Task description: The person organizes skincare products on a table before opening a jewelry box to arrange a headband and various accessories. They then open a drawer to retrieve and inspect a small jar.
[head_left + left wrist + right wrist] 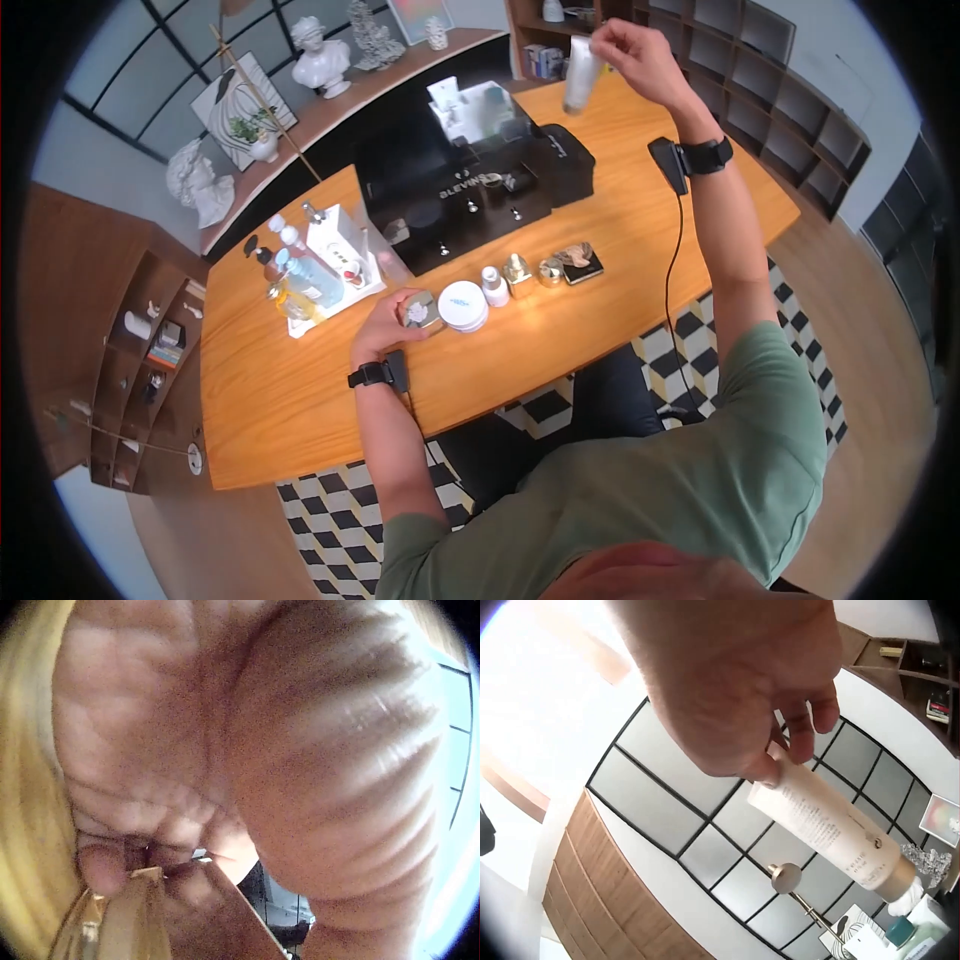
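High over the far right of the table, my right hand (645,65) pinches a pale squeeze tube (580,78) by its flat end. In the right wrist view the tube (832,829) slants downward, its gold-banded cap end lowest. My left hand (378,330) rests at the table, thumb and fingers around a gold-sided box (421,309) with a pale flower on top. The left wrist view shows shiny gold faces of this box (217,915) against the fingers. Right beside it sits a round white jar (463,305).
A small white bottle (495,287), a gold bottle (516,270) and a black compact (584,265) continue the row. Behind stands a black organizer (450,205) with drawers; bottles (488,110) show in its top. At left, a white tray (365,285) bears several bottles.
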Demonstrator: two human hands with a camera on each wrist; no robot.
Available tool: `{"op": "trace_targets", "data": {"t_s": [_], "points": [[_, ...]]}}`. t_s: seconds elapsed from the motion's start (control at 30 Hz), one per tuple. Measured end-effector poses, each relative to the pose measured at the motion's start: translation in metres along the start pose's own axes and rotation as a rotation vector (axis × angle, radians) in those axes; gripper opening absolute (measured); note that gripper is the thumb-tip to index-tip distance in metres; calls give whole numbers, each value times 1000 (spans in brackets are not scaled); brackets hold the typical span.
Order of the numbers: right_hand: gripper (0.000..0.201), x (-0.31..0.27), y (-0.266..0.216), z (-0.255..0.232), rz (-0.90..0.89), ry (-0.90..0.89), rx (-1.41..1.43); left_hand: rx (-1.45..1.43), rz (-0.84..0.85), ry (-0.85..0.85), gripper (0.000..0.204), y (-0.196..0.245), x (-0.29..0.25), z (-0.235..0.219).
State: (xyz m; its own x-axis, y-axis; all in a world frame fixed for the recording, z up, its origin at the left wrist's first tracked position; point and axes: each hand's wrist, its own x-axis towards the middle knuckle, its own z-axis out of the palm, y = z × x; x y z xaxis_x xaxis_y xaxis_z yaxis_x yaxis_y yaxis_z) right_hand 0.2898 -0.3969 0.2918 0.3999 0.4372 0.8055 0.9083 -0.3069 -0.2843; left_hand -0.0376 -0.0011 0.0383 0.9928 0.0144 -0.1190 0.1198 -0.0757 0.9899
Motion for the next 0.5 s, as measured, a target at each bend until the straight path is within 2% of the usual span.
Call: {"op": "trace_targets", "data": {"t_s": [0.07, 0.1, 0.27, 0.5], "points": [[16, -31, 9, -3, -15, -134, -62, 13, -13, -3, 75, 2, 0, 1], [15, -48, 32, 6, -45, -164, -130, 31, -17, 13, 75, 3, -1, 2], [11, -121, 61, 20, 247, -424, -11, 18, 13, 15, 75, -2, 2, 2], [9, -156, 80, 23, 295, -530, 45, 31, -15, 29, 77, 0, 1, 4]]}}
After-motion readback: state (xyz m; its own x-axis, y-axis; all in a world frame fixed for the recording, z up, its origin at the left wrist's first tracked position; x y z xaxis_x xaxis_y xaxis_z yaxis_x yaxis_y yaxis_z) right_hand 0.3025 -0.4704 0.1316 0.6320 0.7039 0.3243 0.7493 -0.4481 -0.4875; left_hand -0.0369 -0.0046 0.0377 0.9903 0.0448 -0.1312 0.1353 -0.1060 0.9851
